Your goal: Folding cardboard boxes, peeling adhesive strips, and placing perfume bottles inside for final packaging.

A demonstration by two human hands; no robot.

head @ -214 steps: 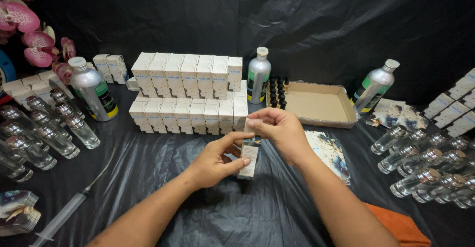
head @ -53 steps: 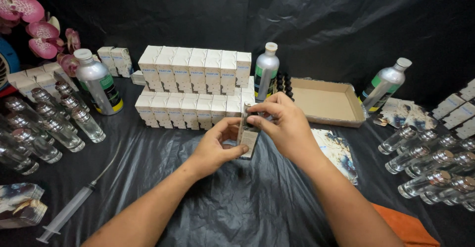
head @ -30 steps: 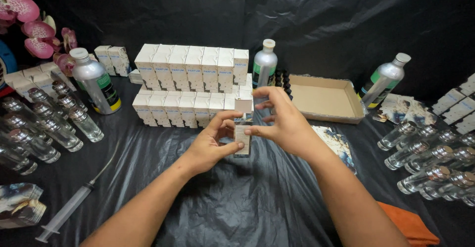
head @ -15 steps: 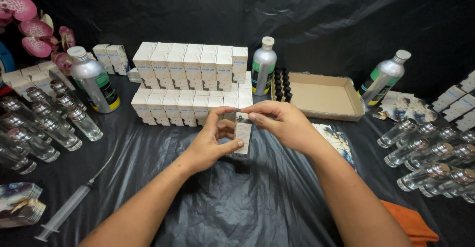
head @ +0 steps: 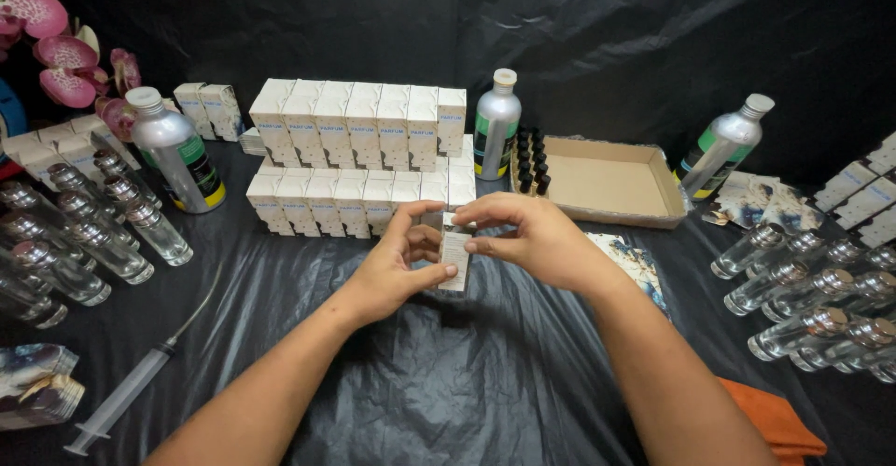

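Both hands hold one small white carton [head: 455, 259] upright above the black plastic sheet. My left hand [head: 397, 265] grips its side and lower edge with thumb and fingers. My right hand [head: 527, 237] pinches the carton's top end from the right. Just behind the hands stands a two-tier stack of matching white cartons [head: 359, 153].
Clear glass bottles with silver caps lie in rows at the left [head: 84, 233] and right [head: 812, 289]. Three silver metal bottles [head: 495, 121] stand around an open cardboard tray [head: 607, 181] holding small dark vials. A syringe [head: 140, 382] lies front left, an orange cloth [head: 775, 419] front right.
The hands have kept the carton between them, shifting it slightly; my right fingers moved along its top end. The view tilted a little.
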